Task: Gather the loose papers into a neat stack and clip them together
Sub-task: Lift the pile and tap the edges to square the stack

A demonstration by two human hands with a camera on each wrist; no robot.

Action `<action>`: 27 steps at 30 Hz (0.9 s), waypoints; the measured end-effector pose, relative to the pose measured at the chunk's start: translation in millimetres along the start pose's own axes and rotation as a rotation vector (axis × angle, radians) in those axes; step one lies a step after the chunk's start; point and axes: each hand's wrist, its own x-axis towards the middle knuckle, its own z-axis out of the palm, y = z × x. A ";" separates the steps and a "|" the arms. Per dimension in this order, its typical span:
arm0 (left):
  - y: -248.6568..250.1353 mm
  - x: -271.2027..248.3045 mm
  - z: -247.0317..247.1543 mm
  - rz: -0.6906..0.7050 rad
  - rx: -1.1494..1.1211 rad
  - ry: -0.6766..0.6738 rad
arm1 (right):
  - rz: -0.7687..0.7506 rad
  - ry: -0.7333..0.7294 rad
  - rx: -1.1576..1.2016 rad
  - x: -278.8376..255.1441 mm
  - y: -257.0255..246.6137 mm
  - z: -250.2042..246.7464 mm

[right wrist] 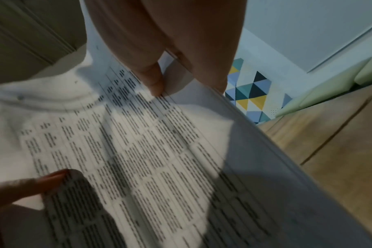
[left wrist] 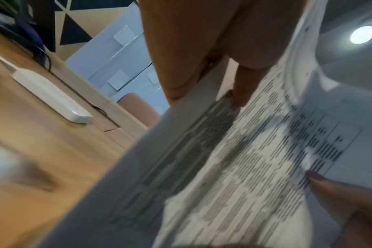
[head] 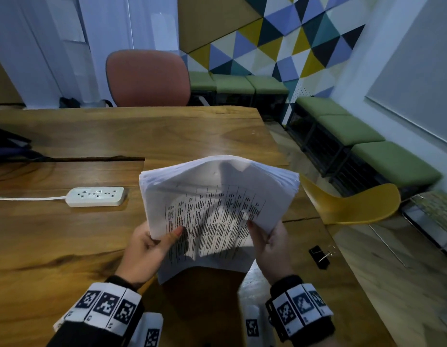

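Power strip left of papers

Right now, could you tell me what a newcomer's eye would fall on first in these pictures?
The stack of printed papers, held up over the wooden table between the left hand and right hand, draws the eye first. A black binder clip lies on the table just right of the right hand, and a white power strip sits to the left.

The wooden table lies bare between the power strip at left and the binder clip at right; the held paper stack blocks the centre.
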 end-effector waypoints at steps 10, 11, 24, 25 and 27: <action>4.8 18.8 -11.9 -0.011 -0.013 0.114 | 0.043 -0.031 -0.079 15.7 -15.4 1.6; 7.7 19.0 -11.4 -0.014 -0.100 0.138 | 0.093 0.006 -0.107 13.5 -10.7 -2.3; -20.4 21.6 -36.9 -0.337 -0.602 0.157 | 0.479 0.010 0.366 22.1 26.4 -39.0; -16.6 22.2 -51.6 -0.258 -0.560 0.161 | 0.423 0.026 0.325 25.9 22.9 -46.3; -7.6 22.9 -82.0 -0.158 -0.530 0.056 | 0.288 0.001 0.278 28.1 15.3 -57.5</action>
